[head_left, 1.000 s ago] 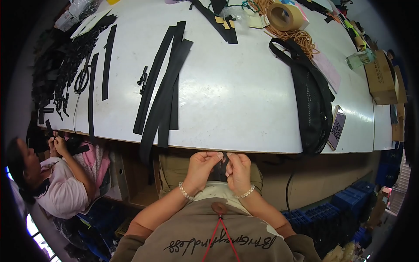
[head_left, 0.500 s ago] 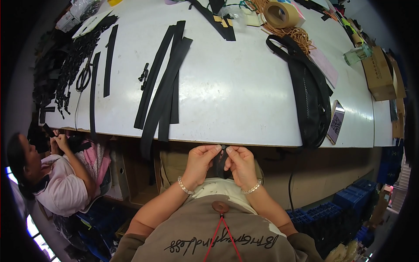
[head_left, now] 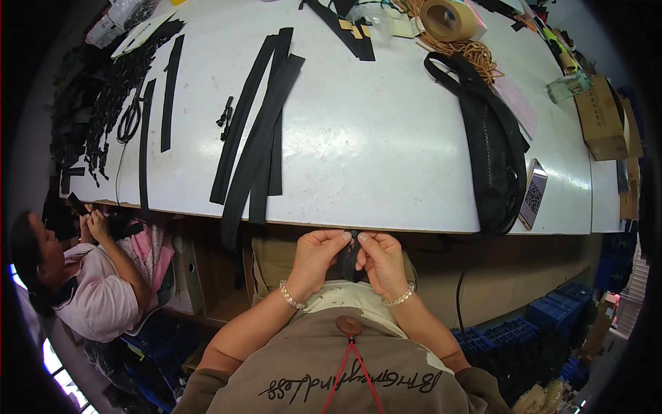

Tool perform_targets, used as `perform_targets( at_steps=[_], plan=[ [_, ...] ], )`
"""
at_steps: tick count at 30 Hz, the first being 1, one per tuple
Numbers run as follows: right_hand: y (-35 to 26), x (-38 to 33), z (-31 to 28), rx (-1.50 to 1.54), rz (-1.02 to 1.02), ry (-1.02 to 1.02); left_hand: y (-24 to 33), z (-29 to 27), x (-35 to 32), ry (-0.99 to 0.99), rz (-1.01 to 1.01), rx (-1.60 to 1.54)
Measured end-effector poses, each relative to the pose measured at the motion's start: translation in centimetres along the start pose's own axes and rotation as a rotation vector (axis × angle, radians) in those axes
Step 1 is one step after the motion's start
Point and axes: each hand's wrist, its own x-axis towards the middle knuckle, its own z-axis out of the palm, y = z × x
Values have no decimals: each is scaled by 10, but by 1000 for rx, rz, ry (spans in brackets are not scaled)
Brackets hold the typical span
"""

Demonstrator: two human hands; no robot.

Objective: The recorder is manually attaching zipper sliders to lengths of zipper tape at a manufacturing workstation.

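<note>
Just in front of the table's near edge, my left hand [head_left: 318,255] and my right hand [head_left: 380,259] meet with thumbs and fingers pinched. Between them is a narrow black strip [head_left: 350,268], gripped near its upper end by both hands and hanging down toward my lap. The fingertips hide part of it, and its upper end is hard to make out against the dark gap below the tabletop. Long flat black straps [head_left: 258,138] lie overlapping on the table ahead and to the left, one drooping over the edge.
A white table [head_left: 372,152] spans the view. On its right lie a black bag [head_left: 493,159] and a phone [head_left: 533,194]; farther back are a tape roll [head_left: 448,19] and tan cord [head_left: 476,58]. Black-handled scissors [head_left: 129,124] lie left. A co-worker [head_left: 103,283] sits at the left.
My hands stay pinched on the strip in almost the same place. Slightly more of the strip shows between them, and the whole view has shifted a little.
</note>
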Motion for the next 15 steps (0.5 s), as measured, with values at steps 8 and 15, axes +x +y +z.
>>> perform_targets(
  at_steps=[8,15],
  plan=[
    [-1,2,0,7,29,6,4,2,-1,21,-32,-46],
    [-1,1,6,-2,55,36,5,9,-2,41,20,1]
  ],
)
